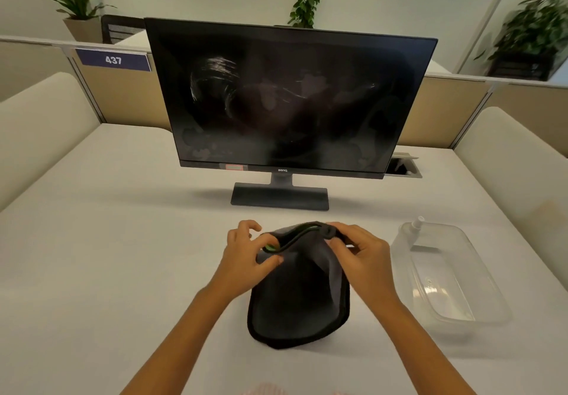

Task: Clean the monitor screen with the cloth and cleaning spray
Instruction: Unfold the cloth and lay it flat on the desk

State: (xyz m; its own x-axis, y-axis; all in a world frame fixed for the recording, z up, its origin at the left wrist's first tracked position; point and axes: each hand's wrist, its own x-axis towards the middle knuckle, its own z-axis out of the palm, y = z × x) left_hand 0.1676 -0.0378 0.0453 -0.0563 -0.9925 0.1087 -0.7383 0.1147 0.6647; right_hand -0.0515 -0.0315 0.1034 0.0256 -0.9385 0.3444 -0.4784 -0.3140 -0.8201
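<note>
A dark grey cloth [295, 302] with a black hem lies on the white desk just in front of me. My left hand [249, 253] pinches its far left edge, where a green tag shows. My right hand [359, 253] grips the far right edge and lifts it slightly off the desk. The black monitor [289, 99] stands upright behind the cloth, switched off, with wet smears and streaks on its screen. A clear spray bottle [413, 228] with a white nozzle lies in the far end of a transparent plastic tub [479, 311] to my right.
The monitor's base [279, 198] sits between cloth and screen. Beige partition walls [123, 96] enclose the desk on three sides, one with a blue sign reading 437. A cable hatch [404, 165] is set in the desk behind the monitor's right corner. Potted plants stand beyond the partitions.
</note>
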